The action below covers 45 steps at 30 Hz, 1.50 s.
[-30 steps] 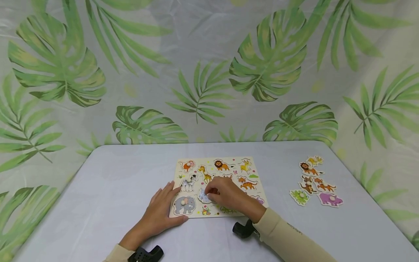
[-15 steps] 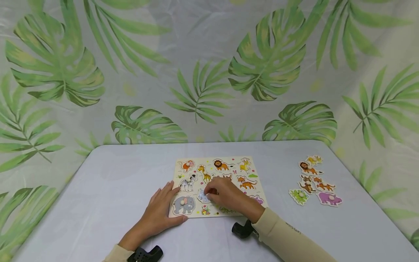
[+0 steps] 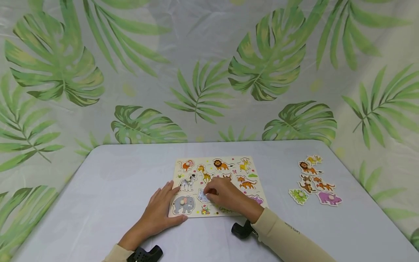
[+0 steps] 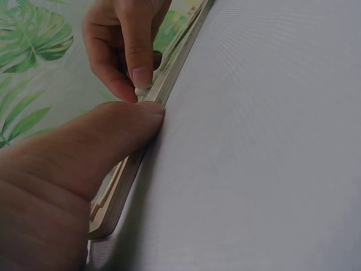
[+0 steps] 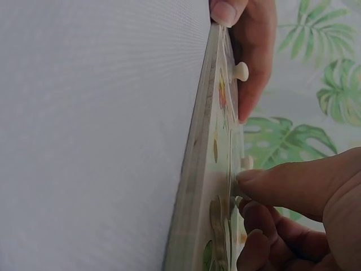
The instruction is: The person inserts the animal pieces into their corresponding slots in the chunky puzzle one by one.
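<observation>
A wooden animal puzzle board (image 3: pixel 204 160) lies on the table in the head view. My right hand (image 3: pixel 227 194) reaches over its middle and pinches the small knob of a light blue animal puzzle piece (image 3: pixel 202 195). That piece sits at its outline on the board, partly hidden by the fingers. In the left wrist view, the pale knob (image 4: pixel 142 91) shows under the thumb. My left hand (image 3: pixel 157 211) rests at the board's left side with straight fingers, its thumb on the near edge. Beside it is a grey elephant piece (image 3: pixel 184 205) with a knob.
Several loose pieces lie to the board's right, among them a lion (image 3: pixel 308 167), a kangaroo (image 3: pixel 307 184), a tiger (image 3: pixel 324 184), a green piece (image 3: pixel 298 196) and a purple hippo (image 3: pixel 329 198). A leaf-patterned cloth (image 3: pixel 209 72) hangs behind the table (image 3: pixel 114 182).
The light blue piece has shifted slightly and now lies flatter within its outline on the board. Both hands have barely moved.
</observation>
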Available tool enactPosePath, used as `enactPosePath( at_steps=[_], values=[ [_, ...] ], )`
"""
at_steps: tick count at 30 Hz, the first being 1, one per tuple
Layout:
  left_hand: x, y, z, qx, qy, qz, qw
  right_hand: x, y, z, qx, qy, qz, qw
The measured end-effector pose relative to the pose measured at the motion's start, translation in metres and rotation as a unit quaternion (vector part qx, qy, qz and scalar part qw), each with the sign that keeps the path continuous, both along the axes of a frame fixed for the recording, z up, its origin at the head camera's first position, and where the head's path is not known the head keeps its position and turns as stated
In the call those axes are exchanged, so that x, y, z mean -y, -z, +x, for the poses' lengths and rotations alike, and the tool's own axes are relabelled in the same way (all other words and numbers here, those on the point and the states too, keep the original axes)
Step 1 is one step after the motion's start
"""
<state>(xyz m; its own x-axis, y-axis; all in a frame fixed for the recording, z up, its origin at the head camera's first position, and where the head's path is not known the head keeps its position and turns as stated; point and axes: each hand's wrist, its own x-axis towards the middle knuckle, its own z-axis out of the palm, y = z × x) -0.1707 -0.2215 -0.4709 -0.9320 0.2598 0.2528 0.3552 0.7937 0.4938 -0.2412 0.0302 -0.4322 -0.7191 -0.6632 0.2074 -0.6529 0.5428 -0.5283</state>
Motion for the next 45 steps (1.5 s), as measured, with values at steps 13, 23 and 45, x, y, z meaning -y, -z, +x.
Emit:
enactPosePath(
  at_steps=[13, 23, 45],
  values=[
    [0.0, -0.001, -0.001, 0.005, -0.001, 0.001, 1.0, 0.0, -0.002, -0.001, 0.008, 0.002, -0.004, 1.0],
    [0.0, 0.0, 0.0, 0.004, -0.002, 0.001, 1.0, -0.002, -0.003, -0.001, 0.019, -0.003, -0.014, 0.9997],
    [0.0, 0.0, -0.001, 0.005, -0.006, 0.002, 1.0, -0.028, -0.029, -0.018, -0.023, 0.028, -0.073, 0.9967]
  ],
)
